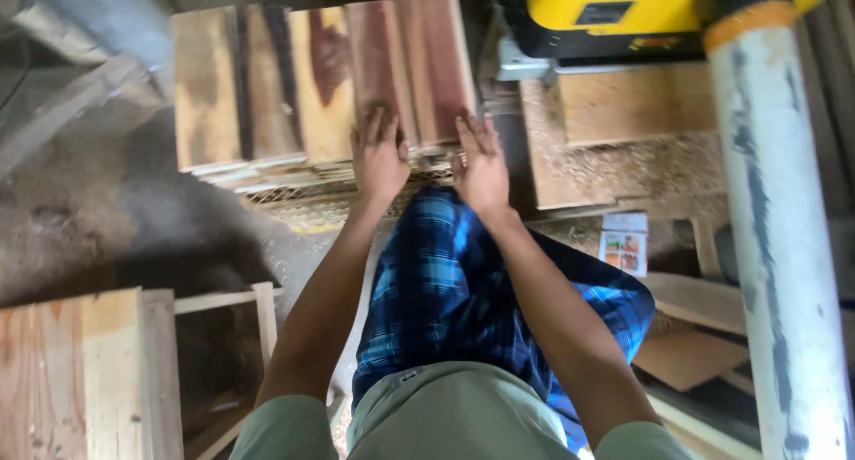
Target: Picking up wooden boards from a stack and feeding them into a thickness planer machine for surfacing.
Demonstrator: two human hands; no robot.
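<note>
1. Both the left hand (pixel 378 157) and the right hand (pixel 482 164) are laid flat, fingers spread, on the reddish boards (pixel 411 64) at 12 o'clock; nothing is gripped.
2. Splinters could be picked up from rough edges, or the loose stack could be toppled.
3. A yellow planer (pixel 614 15) is seen at 1 o'clock, with a sawdust-strewn floor (pixel 116 219) at 9.

Boards (pixel 321 77): bare wood, matt, unfinished, grain reddish to pale, some dark staining. Machine (pixel 614 15): glossy yellow plastic or painted housing, metal plate below. Pole (pixel 775 246): white paint, scuffed and worn. Trousers (pixel 463 291): soft checked blue cloth. Pale crate (pixel 80 371): raw, rough-sawn wood. Sawdust (pixel 641 166): coarse, loose.
</note>
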